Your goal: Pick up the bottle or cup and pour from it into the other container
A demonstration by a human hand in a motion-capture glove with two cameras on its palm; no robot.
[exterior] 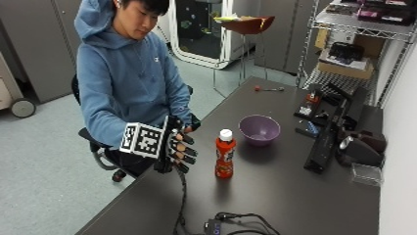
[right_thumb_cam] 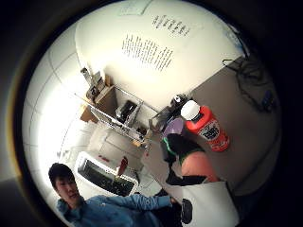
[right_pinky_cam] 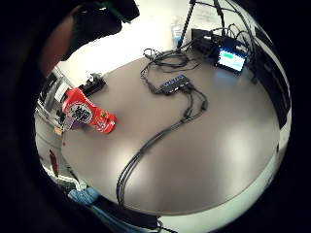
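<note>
Hovering beside the capped orange bottle (exterior: 224,157), my gloved hand (exterior: 176,149) (fingers spread, gripping nothing) hasn't begun; purple bowl (exterior: 259,129) awaits.

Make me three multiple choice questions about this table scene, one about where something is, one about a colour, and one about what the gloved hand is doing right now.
1. Where does the orange bottle stand?
A. Inside the bowl
B. On the table, beside the purple bowl
C. On the wire shelf

2. What colour is the bottle's cap?
A. White
B. Blue
C. Black

3. What is the gloved right hand doing?
A. Holding the bottle
B. Tipping the bowl
C. Hanging beside the bottle, holding nothing

Answers:
1. B: the outside view shows the bottle upright on the tabletop, apart from the bowl.
2. A: the cap is white in the outside and thumb side views.
3. C: a gap shows between the fingers and the bottle.
</note>
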